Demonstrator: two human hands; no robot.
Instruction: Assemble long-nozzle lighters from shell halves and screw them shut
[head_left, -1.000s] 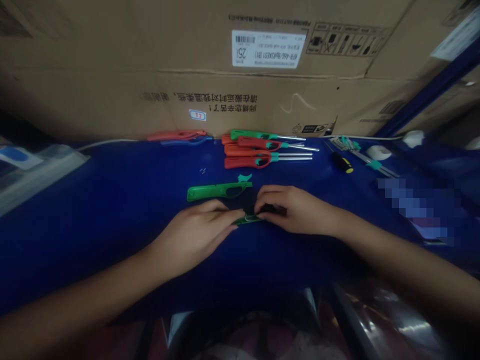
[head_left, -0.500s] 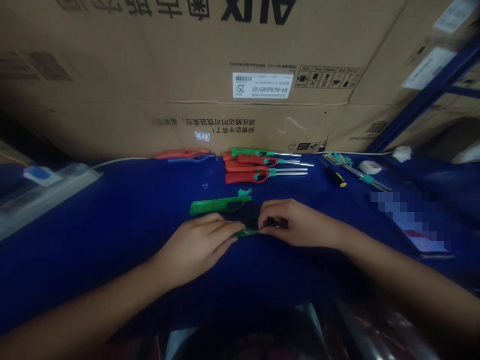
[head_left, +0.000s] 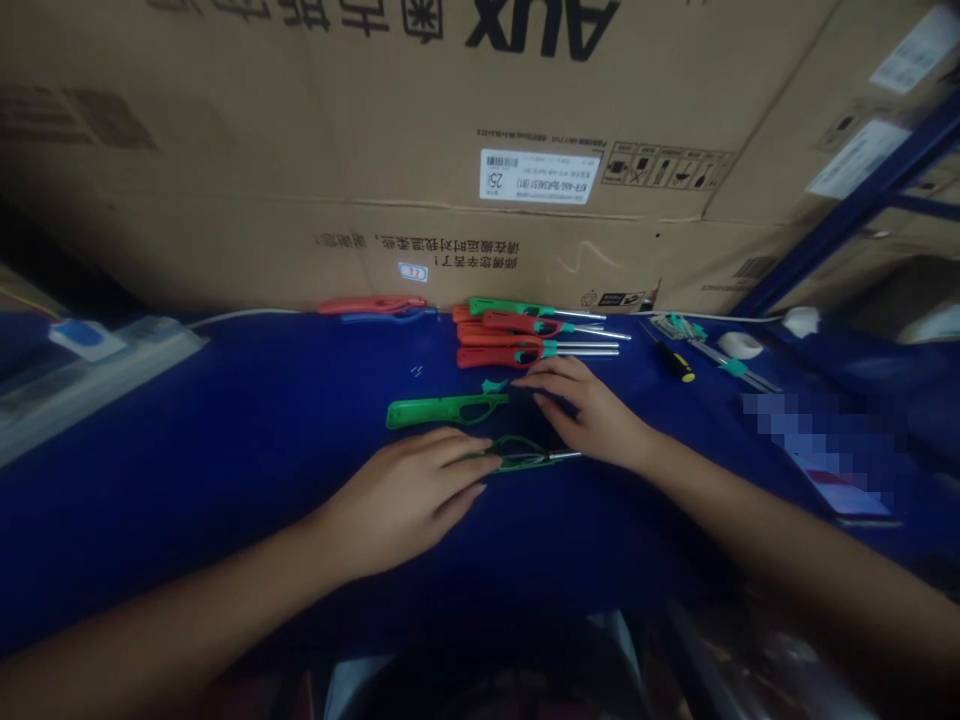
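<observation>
My left hand [head_left: 424, 492] is closed on a green lighter casing half [head_left: 529, 461] low over the blue table, covering its handle end. A thin metal rod [head_left: 564, 455] sticks out of that casing to the right, and a thin line runs along its trigger loop. My right hand [head_left: 581, 408] hovers above and right of it, thumb and fingers apart, with nothing visible in them. Its fingertips are close to a small teal trigger piece [head_left: 494, 386]. A second green casing half [head_left: 442, 411] lies just beyond my left hand.
Several assembled red and green stick lighters [head_left: 517, 352] lie against a large cardboard box [head_left: 360, 160]. Red casing parts [head_left: 371, 305] are at their left. Rightward are a black-and-yellow screwdriver [head_left: 679, 366], metal tubes with teal pieces [head_left: 735, 368] and a phone-like slab [head_left: 840, 470].
My right hand has let go of the casing's front end and moved up toward the teal trigger piece, its fingers parting. My left hand keeps its hold; the rod and loop now show.
</observation>
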